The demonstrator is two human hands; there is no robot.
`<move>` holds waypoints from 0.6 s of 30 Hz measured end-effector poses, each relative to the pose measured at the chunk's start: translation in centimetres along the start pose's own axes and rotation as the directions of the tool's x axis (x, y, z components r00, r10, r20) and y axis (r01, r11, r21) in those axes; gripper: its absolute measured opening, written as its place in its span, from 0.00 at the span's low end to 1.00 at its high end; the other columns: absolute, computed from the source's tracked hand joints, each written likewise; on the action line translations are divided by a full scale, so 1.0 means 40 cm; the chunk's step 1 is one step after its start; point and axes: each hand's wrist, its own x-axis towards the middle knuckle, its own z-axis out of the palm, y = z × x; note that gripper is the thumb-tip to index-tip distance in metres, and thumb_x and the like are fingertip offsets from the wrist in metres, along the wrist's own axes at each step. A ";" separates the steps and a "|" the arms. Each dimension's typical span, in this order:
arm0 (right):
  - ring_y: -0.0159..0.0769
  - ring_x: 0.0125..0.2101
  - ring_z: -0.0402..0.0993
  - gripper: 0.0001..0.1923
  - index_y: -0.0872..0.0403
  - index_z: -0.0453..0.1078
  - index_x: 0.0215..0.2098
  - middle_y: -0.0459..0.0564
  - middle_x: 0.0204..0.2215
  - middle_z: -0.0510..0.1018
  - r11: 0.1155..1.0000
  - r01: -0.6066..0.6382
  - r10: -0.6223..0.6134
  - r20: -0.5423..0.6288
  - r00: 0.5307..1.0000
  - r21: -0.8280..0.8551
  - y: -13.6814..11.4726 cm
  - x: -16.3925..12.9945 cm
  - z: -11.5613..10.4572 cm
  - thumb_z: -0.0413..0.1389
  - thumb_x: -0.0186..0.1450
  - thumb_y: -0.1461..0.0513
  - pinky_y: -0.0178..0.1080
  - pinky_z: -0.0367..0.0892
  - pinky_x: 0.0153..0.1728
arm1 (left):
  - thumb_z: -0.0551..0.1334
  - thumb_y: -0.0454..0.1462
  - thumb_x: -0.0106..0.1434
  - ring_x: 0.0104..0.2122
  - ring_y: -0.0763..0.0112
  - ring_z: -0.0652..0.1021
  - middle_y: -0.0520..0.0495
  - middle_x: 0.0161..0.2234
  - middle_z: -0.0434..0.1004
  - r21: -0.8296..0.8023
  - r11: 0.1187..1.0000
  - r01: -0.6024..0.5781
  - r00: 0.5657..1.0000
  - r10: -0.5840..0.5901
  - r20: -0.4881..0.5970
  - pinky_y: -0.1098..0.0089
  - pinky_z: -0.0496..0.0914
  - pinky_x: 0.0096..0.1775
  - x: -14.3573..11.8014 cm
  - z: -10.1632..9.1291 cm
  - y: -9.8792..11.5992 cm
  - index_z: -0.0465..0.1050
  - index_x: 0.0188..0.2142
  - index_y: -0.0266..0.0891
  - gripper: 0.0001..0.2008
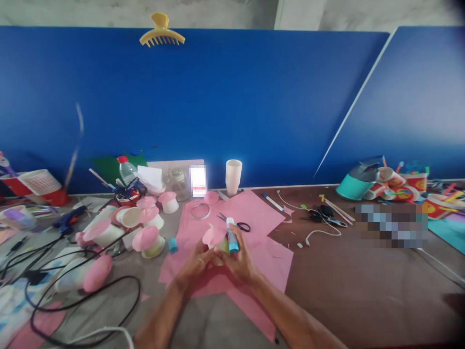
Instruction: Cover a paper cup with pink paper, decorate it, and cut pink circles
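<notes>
Small paper cup (pixel 220 247) capped with a pink paper disc (pixel 213 236), held above the pink sheet (pixel 254 213) on the surface. Left hand (pixel 196 261) fingers clenched around the cup; right hand (pixel 241 261) grasping a blue glue stick (pixel 231 236) against it. Likely trouble: disc creasing or sliding askew under finger pressure, glue smearing onto the sheet. Scissors (pixel 238 224) just beyond

Your hands (pixel 218 261) meet at lower centre over the paper sheets (pixel 261 261); the scissors (pixel 236 224) lie behind them, cups (pixel 145 228) at their left, cables (pixel 319 223) right.
</notes>
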 end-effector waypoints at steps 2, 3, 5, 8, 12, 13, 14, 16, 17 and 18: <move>0.56 0.64 0.69 0.37 0.49 0.62 0.68 0.60 0.63 0.73 1.000 0.007 -0.007 0.012 1.000 -0.004 -0.002 0.000 -0.002 0.65 0.65 0.53 0.61 0.67 0.64 | 0.75 0.51 0.54 0.25 0.72 0.69 0.54 0.22 0.70 0.064 0.998 0.006 0.999 -0.004 -0.036 0.70 0.63 0.30 -0.004 0.000 0.007 0.73 0.28 0.38 0.21; 0.57 0.65 0.68 0.37 0.49 0.62 0.69 0.60 0.64 0.72 1.000 0.012 -0.012 0.018 1.000 -0.004 -0.004 0.000 -0.003 0.65 0.65 0.53 0.61 0.66 0.64 | 0.74 0.51 0.54 0.25 0.72 0.69 0.54 0.22 0.71 0.086 0.996 0.015 0.998 -0.009 -0.061 0.70 0.63 0.30 -0.007 -0.001 0.010 0.73 0.29 0.38 0.20; 0.58 0.65 0.68 0.36 0.49 0.61 0.69 0.61 0.64 0.72 1.000 0.020 -0.020 0.021 1.000 -0.006 -0.009 0.000 -0.007 0.64 0.66 0.54 0.62 0.66 0.64 | 0.74 0.52 0.54 0.25 0.71 0.70 0.54 0.23 0.73 0.102 0.995 0.023 0.995 -0.013 -0.095 0.69 0.65 0.30 -0.012 -0.002 0.014 0.74 0.31 0.39 0.20; 0.57 0.61 0.72 0.36 0.50 0.59 0.70 0.62 0.63 0.72 1.000 0.015 -0.015 -0.003 1.000 0.009 -0.017 0.003 -0.016 0.62 0.67 0.53 0.61 0.70 0.61 | 0.74 0.52 0.55 0.26 0.69 0.73 0.53 0.24 0.74 0.087 0.996 0.021 0.993 -0.011 -0.115 0.67 0.70 0.31 -0.014 -0.001 0.013 0.76 0.33 0.39 0.20; 0.53 0.57 0.76 0.36 0.50 0.54 0.73 0.62 0.60 0.73 0.999 0.020 -0.017 -0.087 0.996 0.034 -0.027 0.014 -0.032 0.58 0.71 0.52 0.56 0.74 0.58 | 0.73 0.50 0.59 0.36 0.60 0.80 0.45 0.35 0.82 0.089 0.996 -0.016 0.996 0.024 -0.090 0.64 0.75 0.39 -0.007 -0.005 -0.001 0.78 0.47 0.38 0.23; 0.52 0.57 0.76 0.36 0.49 0.53 0.73 0.62 0.60 0.73 0.999 0.029 -0.026 -0.110 0.994 0.028 -0.029 0.017 -0.036 0.58 0.71 0.53 0.56 0.74 0.58 | 0.73 0.50 0.59 0.40 0.58 0.81 0.43 0.40 0.83 0.126 0.992 -0.033 0.996 0.043 -0.079 0.62 0.76 0.42 -0.004 -0.008 -0.005 0.78 0.50 0.38 0.25; 0.51 0.58 0.75 0.36 0.48 0.52 0.73 0.61 0.60 0.73 0.999 0.040 -0.037 -0.126 0.991 0.022 -0.032 0.020 -0.041 0.57 0.72 0.53 0.56 0.73 0.58 | 0.73 0.50 0.59 0.43 0.56 0.81 0.41 0.44 0.84 0.177 0.983 -0.048 0.996 0.061 -0.071 0.61 0.76 0.44 0.000 -0.013 -0.010 0.76 0.53 0.38 0.27; 0.51 0.60 0.74 0.36 0.47 0.50 0.74 0.61 0.61 0.72 0.997 0.070 -0.067 -0.126 0.990 0.020 -0.039 0.021 -0.050 0.56 0.72 0.54 0.57 0.73 0.59 | 0.73 0.50 0.59 0.45 0.53 0.81 0.39 0.47 0.83 0.288 0.955 -0.076 0.993 0.097 -0.059 0.60 0.76 0.44 0.009 -0.024 -0.022 0.75 0.56 0.38 0.30; 0.51 0.61 0.73 0.36 0.47 0.49 0.74 0.62 0.62 0.71 0.996 0.090 -0.088 -0.109 0.990 0.018 -0.043 0.021 -0.055 0.56 0.72 0.54 0.57 0.72 0.60 | 0.73 0.50 0.59 0.45 0.52 0.81 0.38 0.48 0.83 0.330 0.940 -0.092 0.992 0.116 -0.052 0.60 0.77 0.44 0.013 -0.030 -0.028 0.74 0.57 0.37 0.31; 0.52 0.62 0.72 0.36 0.48 0.48 0.74 0.62 0.63 0.70 0.993 0.115 -0.114 -0.083 0.990 0.009 -0.046 0.019 -0.059 0.56 0.72 0.55 0.58 0.71 0.61 | 0.73 0.50 0.59 0.46 0.52 0.81 0.37 0.49 0.83 0.359 0.927 -0.105 0.990 0.130 -0.045 0.59 0.77 0.44 0.017 -0.035 -0.034 0.73 0.57 0.37 0.32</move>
